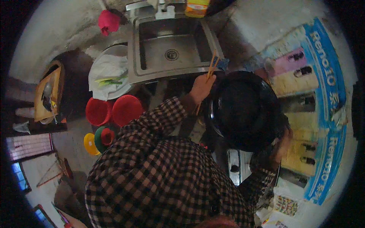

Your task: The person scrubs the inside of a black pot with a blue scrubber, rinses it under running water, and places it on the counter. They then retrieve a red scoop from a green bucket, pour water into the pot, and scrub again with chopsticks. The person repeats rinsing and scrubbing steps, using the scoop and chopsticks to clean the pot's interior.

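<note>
My left hand (202, 88) is closed around a pair of wooden chopsticks (211, 64), beside the near right corner of the steel sink (171, 74). A blue scrubbing pad or cloth (221, 63) lies at the upper part of the chopsticks; whether they pinch it is unclear. To the right is a large black wok (242, 111), its dark inside hard to make out. My right hand (281, 148), blurred, is at the wok's lower right edge and seems to grip it there; its fingers are partly hidden. Part of a gas stove (235, 168) shows below the wok.
A white faucet (165, 12) and a yellow-orange container (196, 8) stand behind the sink. Left of it are a plate with white cloth (109, 71) and green vegetable pieces, red bowls or basins (127, 109), and a wooden board (47, 94) with a ladle. Printed sheets cover the right wall.
</note>
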The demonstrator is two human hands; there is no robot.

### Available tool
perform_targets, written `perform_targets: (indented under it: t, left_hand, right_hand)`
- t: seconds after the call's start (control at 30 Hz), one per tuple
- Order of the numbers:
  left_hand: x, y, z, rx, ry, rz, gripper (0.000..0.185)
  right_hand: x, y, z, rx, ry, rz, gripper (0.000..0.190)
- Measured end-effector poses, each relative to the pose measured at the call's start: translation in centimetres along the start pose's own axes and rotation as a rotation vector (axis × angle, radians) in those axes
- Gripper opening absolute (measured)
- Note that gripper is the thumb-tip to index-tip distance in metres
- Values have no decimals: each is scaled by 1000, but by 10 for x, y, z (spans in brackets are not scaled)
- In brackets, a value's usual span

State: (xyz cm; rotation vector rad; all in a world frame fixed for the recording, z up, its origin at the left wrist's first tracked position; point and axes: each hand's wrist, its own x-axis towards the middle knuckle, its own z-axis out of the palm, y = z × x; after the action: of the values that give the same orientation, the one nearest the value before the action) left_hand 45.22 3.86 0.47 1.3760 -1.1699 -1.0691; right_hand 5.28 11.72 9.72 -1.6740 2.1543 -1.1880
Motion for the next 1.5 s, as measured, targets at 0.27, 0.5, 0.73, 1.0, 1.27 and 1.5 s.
perform_targets:
  t: [0.27,0.5,0.73,1.0,1.27,1.5]
  left_hand:
    - [41,-44,-98,-178,178,-231,36]
    - [61,-104,-132,-601,204,-465,32]
    - [60,-127,-141,-517,325,-586,27]
    - [59,-162,-136,-910,255,-793,20]
    - [57,-191,-129,-1110,205,-871,25]
    - [57,-198,-125,-1143,188,-1060,33]
  right_hand:
    - [73,-78,130,334,-318,-33,34]
    - [127,-148,207,381,-514,-2,28]
    - [186,-174,269,133,-594,-131,26]
    - [208,-237,323,-23,-580,-206,37]
    - [187,-354,352,-366,-641,-504,41]
    - [146,-447,368,-537,-572,-873,39]
